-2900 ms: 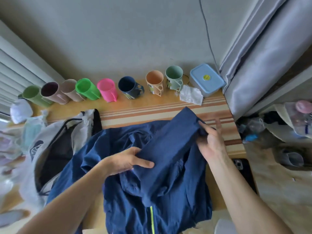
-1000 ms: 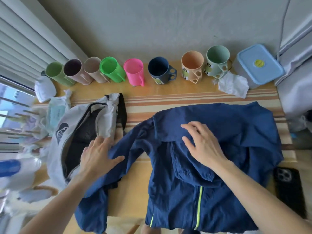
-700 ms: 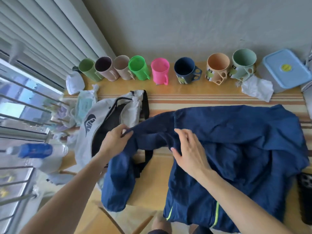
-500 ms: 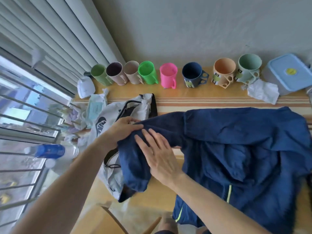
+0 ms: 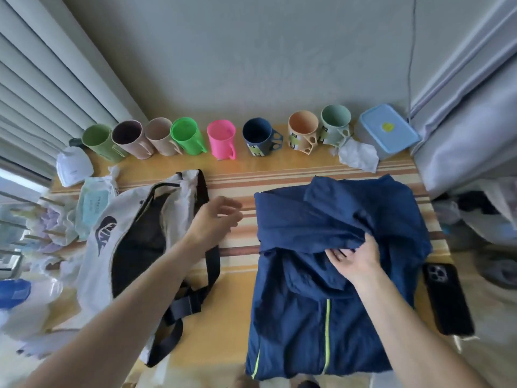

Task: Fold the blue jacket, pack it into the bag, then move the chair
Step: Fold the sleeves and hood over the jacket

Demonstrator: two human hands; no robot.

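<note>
Left sleeve now folded across blue jacket (image 5: 330,289), collar toward mugs (image 5: 221,138).

Soft daylight enters from the window (image 5: 16,191) at left, which looks overexposed. The wide lens bends the edges. The left margin is smeared, perhaps by motion; the tabletop (image 5: 240,175) centre stays sharp.

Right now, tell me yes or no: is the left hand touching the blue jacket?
No: the left hand hovers open between the bag and the blue jacket, clear of the fabric.
</note>
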